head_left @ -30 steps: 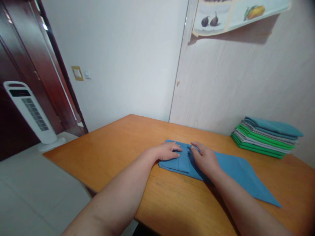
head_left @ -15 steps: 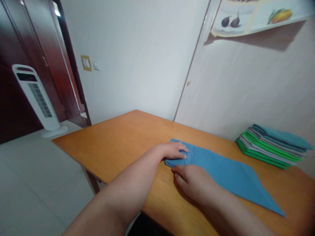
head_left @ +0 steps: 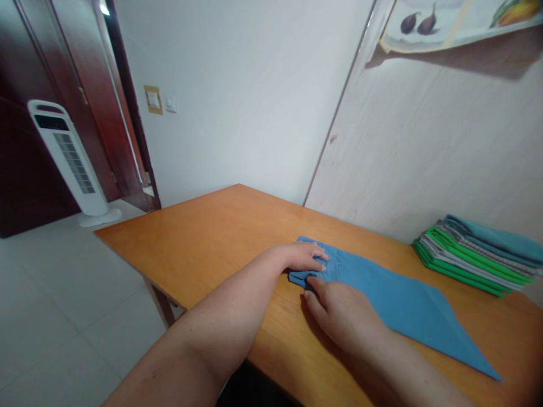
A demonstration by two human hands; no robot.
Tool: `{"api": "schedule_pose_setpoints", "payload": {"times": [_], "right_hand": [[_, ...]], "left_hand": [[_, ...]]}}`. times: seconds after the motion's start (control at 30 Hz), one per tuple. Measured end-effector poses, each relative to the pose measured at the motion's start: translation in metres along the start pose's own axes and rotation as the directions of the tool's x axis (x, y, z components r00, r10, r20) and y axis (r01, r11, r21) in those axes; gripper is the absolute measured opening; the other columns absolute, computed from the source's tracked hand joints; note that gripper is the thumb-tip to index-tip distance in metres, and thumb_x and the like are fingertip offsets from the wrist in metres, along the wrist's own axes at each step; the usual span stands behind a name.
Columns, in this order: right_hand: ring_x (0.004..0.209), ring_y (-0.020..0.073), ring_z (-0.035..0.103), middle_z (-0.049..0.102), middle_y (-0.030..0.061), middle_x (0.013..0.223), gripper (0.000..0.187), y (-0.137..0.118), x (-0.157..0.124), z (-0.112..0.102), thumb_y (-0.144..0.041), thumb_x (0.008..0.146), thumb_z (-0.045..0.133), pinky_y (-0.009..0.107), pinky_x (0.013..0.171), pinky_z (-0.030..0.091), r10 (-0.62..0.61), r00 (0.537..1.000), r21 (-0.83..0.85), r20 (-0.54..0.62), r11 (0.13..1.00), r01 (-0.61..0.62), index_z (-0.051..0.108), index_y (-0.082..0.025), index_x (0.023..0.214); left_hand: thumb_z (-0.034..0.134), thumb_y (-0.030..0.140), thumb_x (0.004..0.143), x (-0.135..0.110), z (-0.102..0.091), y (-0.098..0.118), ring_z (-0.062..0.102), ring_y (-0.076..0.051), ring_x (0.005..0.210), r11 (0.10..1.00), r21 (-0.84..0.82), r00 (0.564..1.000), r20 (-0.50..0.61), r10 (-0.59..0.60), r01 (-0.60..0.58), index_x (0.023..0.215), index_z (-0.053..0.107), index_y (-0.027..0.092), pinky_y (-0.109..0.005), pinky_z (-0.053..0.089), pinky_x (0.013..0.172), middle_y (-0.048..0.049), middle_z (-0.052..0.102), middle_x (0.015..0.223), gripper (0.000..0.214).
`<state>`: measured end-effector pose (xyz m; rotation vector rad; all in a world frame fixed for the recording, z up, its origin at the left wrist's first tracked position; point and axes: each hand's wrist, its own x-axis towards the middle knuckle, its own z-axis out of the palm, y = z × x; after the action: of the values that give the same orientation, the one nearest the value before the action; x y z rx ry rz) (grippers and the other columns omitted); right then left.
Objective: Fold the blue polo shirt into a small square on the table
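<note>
A blue cloth point(head_left: 394, 299) lies partly folded on the orange wooden table point(head_left: 212, 243), tapering to a point at the right. My left hand point(head_left: 303, 257) rests flat on the cloth's folded left end, fingers stretched out. My right hand point(head_left: 339, 311) sits at the near edge of that same end, its fingertips touching the cloth's lower corner just below the left hand. Neither hand lifts the cloth.
A stack of folded green, grey and blue cloths point(head_left: 477, 254) sits at the table's back right against the pale wall. A white tower fan point(head_left: 70, 155) stands on the tiled floor at the left, by a dark wooden door. A fruit poster point(head_left: 449, 20) hangs above.
My right hand came off the top of the cloth, drew back to its near edge, then slid forward to touch the lower corner. The left hand stayed put. The view shifted left.
</note>
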<state>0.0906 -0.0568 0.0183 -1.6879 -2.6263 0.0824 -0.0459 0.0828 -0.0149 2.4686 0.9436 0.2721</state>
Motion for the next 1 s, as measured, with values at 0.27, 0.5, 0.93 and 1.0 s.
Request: {"api": "schedule_pose_setpoints", "payload": {"times": [0.27,0.5,0.93,1.0], "right_hand": [[0.084,0.0308,0.072,0.076,0.0164,0.096,0.048,-0.014,0.003,0.009,-0.050,0.099,0.035,0.038,0.067,0.048,0.031,1.000,-0.077,0.003,0.997,-0.030,0.065,-0.020,0.122],[0.091,0.0323,0.072,0.076,0.0143,0.103,0.051,-0.018,0.005,0.009,-0.056,0.098,0.038,0.041,0.072,0.050,-0.027,1.000,-0.028,0.004,0.999,0.027,0.061,-0.027,0.132],[0.093,0.0295,0.072,0.076,0.0092,0.107,0.045,-0.011,0.004,0.009,-0.049,0.099,0.041,0.037,0.071,0.051,-0.110,0.993,-0.011,-0.037,0.994,0.109,0.058,-0.033,0.138],[0.094,0.0290,0.072,0.076,0.0090,0.107,0.047,-0.011,0.003,0.010,-0.050,0.099,0.041,0.037,0.072,0.051,-0.116,0.993,-0.011,-0.036,0.993,0.115,0.057,-0.033,0.139]], "left_hand": [[0.059,0.044,0.092,-0.001,0.000,0.001,0.036,-0.025,0.144,0.997,0.080,1.000,-0.013,0.002,-0.001,0.137,0.058,0.023,-0.043,0.026,0.120,-0.0043,0.049,0.151,0.049],[0.056,0.045,0.093,-0.002,-0.001,0.006,0.036,-0.027,0.144,0.993,0.118,1.000,0.005,-0.027,0.026,0.140,0.055,0.022,-0.045,0.024,0.120,-0.0082,0.045,0.154,0.053],[0.057,0.045,0.093,-0.003,0.004,0.011,0.038,-0.026,0.143,0.983,0.179,0.998,-0.048,-0.032,0.040,0.139,0.057,0.023,-0.044,0.026,0.119,-0.0080,0.048,0.152,0.051],[0.057,0.045,0.093,-0.003,0.006,0.012,0.039,-0.025,0.142,0.983,0.181,0.997,-0.073,-0.031,0.044,0.137,0.058,0.024,-0.044,0.026,0.118,-0.0066,0.050,0.151,0.049]]}}
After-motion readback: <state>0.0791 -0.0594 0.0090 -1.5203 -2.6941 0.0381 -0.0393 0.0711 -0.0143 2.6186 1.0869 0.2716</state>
